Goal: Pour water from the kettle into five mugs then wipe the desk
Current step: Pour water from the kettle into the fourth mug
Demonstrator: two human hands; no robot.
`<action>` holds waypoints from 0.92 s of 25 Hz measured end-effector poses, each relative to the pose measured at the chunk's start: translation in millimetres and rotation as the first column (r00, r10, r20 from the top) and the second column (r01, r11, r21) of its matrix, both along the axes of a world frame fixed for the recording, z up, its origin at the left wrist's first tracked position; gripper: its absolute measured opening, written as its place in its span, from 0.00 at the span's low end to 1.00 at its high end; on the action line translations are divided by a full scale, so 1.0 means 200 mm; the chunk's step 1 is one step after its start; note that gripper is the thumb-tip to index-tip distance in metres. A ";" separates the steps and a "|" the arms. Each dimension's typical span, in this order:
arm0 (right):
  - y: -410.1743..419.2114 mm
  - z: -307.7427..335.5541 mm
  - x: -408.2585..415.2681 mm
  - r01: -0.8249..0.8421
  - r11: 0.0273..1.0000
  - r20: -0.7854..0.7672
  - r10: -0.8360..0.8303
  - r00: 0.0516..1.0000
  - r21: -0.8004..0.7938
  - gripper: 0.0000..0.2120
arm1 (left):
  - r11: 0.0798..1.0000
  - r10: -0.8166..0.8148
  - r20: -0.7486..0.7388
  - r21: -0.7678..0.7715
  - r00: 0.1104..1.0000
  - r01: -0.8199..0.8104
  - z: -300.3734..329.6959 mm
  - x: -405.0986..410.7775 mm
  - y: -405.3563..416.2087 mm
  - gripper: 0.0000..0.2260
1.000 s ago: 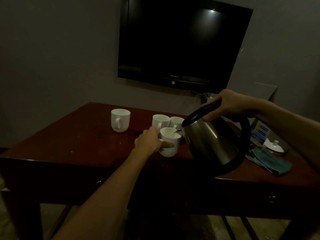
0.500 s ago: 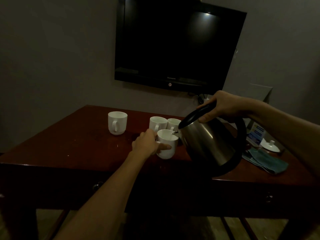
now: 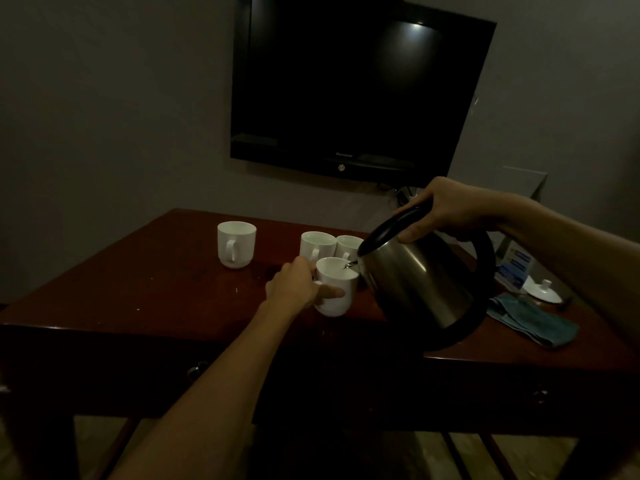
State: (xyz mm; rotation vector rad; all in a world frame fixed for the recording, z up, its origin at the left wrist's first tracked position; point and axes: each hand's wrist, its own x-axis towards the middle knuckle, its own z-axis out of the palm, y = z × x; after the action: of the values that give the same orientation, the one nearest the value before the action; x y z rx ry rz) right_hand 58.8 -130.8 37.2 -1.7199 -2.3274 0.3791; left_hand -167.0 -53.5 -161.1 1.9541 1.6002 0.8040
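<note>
A steel kettle (image 3: 419,282) with a black lid and handle is tilted to the left, its spout over the rim of the nearest white mug (image 3: 337,277). My right hand (image 3: 443,209) grips the kettle's handle at the top. My left hand (image 3: 294,287) holds that mug by its handle side, thumb across its front. Two more white mugs (image 3: 313,244) (image 3: 346,245) stand close behind it, and another mug (image 3: 236,244) stands apart at the left. A folded teal cloth (image 3: 533,320) lies on the dark red desk (image 3: 138,282) at the right.
A black TV (image 3: 356,84) hangs on the wall above the desk. A white lid (image 3: 542,292) and a blue printed card (image 3: 516,266) sit at the right behind the cloth. The desk front has drawer knobs. Small droplets speckle the desk's left part.
Kettle, mug and both hands keep the same pose. The view has shifted slightly, so everything sits a little lower and further left in the picture.
</note>
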 end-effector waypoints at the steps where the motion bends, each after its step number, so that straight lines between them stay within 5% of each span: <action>1: -0.01 0.00 0.00 -0.002 1.000 0.002 0.002 1.000 0.002 0.18 | 1.000 0.001 -0.003 0.005 1.000 0.000 0.00 0.00 0.00 0.31; 23: -0.03 0.02 -0.05 0.019 1.000 0.025 -0.019 1.000 -0.006 0.20 | 1.000 -0.005 -0.012 0.028 1.000 0.006 0.02 0.00 -0.02 0.25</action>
State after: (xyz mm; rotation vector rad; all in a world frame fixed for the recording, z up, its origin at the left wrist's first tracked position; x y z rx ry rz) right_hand 48.7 -135.8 41.1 -1.7581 -2.3277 0.3641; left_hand -166.6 -58.2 -157.8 1.9852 1.5980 0.8181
